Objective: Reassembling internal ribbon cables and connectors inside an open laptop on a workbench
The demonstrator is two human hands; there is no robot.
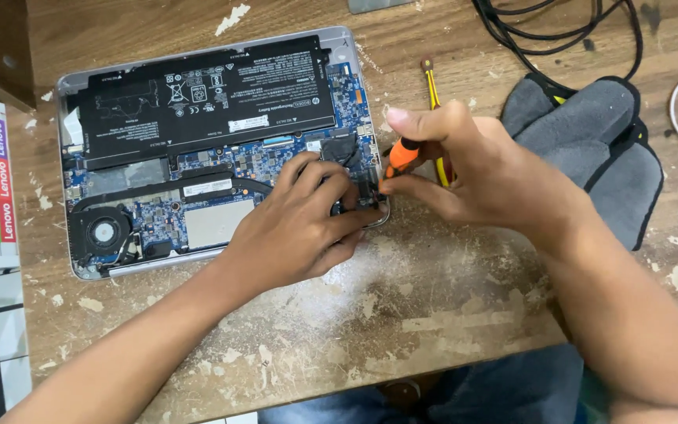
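Carefully does it at the near right corner of the opened laptop (213, 149), which lies bottom-up on the worn wooden counter (433, 298) with its black battery (205, 98) and blue mainboard exposed. The right hand (464, 165) is closed around an orange-handled screwdriver (402, 157), tip down by the hinge corner; the left hand (296, 224) rests curled on the board just beside it, fingertips pressing near the tip (whether it pinches anything is hidden). To my eye the driver wants to stay upright and seated square in the screw, with the left hand steadying the chassis and keeping off the cooling fan (103, 232). A grey cloth (598, 149) lies to the right.
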